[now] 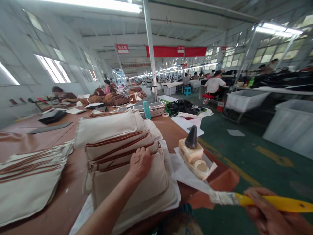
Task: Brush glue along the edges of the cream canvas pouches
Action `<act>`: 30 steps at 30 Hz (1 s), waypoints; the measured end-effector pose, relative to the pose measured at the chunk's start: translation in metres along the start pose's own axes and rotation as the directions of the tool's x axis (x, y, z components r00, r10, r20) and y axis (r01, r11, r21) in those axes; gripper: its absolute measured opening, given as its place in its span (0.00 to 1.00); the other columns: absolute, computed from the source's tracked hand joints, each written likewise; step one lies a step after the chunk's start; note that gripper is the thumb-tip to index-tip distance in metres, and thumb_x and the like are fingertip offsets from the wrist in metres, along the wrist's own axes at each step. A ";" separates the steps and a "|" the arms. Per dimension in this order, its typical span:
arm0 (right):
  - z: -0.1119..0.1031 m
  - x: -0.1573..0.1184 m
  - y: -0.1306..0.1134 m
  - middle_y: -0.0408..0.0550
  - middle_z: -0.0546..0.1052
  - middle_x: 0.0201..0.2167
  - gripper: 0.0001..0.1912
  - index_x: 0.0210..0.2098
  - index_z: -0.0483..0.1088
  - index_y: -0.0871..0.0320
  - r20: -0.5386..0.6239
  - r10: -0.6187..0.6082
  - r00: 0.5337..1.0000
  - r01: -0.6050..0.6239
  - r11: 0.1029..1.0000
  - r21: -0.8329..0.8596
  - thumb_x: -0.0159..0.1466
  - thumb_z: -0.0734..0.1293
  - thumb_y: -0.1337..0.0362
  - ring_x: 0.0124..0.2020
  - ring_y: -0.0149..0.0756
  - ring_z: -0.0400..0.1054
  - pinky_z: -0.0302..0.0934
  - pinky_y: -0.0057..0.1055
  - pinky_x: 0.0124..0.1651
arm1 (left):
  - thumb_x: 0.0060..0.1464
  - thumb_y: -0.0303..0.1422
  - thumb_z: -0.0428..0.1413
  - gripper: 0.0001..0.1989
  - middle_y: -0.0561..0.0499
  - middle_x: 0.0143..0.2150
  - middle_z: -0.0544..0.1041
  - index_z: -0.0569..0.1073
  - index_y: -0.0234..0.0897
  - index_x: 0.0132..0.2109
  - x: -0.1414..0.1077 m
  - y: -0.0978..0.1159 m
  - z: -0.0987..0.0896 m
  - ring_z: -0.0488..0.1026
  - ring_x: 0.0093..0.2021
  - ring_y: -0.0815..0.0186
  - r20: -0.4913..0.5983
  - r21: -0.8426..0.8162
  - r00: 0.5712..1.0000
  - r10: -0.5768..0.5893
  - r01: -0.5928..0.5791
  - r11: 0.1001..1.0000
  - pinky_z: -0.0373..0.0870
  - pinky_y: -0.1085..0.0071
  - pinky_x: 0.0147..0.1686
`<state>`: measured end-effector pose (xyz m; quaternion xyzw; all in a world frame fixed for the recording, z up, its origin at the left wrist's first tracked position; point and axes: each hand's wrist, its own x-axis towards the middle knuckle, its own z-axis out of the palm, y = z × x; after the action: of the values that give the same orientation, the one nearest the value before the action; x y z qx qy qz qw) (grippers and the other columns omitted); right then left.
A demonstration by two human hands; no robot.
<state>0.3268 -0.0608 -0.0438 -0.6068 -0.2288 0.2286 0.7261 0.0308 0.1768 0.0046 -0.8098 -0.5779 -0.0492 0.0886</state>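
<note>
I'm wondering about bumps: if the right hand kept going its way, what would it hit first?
Probably the stack of canvas bags, touched first by the brush in the right hand; depth is hard to judge.

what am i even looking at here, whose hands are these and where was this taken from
This single picture comes from a camera worn on a person's head, looking forward and down, so the hands are that person's own. The left hand rests on a stack of cream fabric bags with brown stripes. The right hand holds a brush with a yellow handle. On the brown table, a cream container with a dark cone-shaped top sits on white paper. Further back, in a large workshop, a person in a white shirt sits.
</note>
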 end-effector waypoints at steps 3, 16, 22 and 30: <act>0.004 0.021 0.001 0.44 0.68 0.20 0.21 0.37 0.76 0.58 0.090 -0.108 0.990 0.123 0.975 -0.187 0.59 0.74 0.46 0.19 0.35 0.61 0.57 0.26 0.19 | 0.63 0.40 0.52 0.11 0.42 0.45 0.75 0.73 0.36 0.42 0.004 0.004 -0.002 0.71 0.48 0.54 0.026 -0.005 1.000 0.004 -0.004 1.000 0.66 0.62 0.45; 0.065 0.103 0.061 0.48 0.79 0.34 0.16 0.35 0.78 0.54 0.627 -0.243 0.740 0.587 0.688 -0.427 0.66 0.63 0.53 0.34 0.46 0.74 0.65 0.35 0.39 | 0.65 0.36 0.50 0.09 0.51 0.41 0.77 0.75 0.44 0.41 -0.043 0.002 -0.033 0.74 0.42 0.62 0.065 -0.268 0.988 0.142 -0.120 0.956 0.62 0.70 0.37; 0.043 0.103 0.059 0.50 0.79 0.37 0.18 0.42 0.77 0.54 0.648 -0.273 0.711 0.630 0.657 -0.415 0.70 0.62 0.49 0.34 0.46 0.74 0.66 0.36 0.37 | 0.64 0.36 0.50 0.10 0.51 0.39 0.75 0.75 0.42 0.38 -0.048 0.008 -0.040 0.73 0.40 0.63 0.025 -0.281 0.993 0.114 -0.102 0.954 0.60 0.71 0.36; 0.017 0.077 0.033 0.50 0.79 0.38 0.14 0.39 0.78 0.52 0.716 -0.333 0.614 0.718 0.612 -0.331 0.70 0.65 0.51 0.40 0.46 0.73 0.66 0.39 0.45 | 0.63 0.36 0.50 0.10 0.51 0.38 0.75 0.75 0.41 0.37 -0.048 0.006 -0.038 0.73 0.37 0.64 -0.002 -0.345 0.996 0.084 -0.080 0.935 0.58 0.71 0.34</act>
<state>0.3756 0.0047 -0.0689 -0.5952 -0.6779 0.0828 0.4235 0.0218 0.1231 0.0324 -0.8365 -0.5266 -0.1410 -0.0563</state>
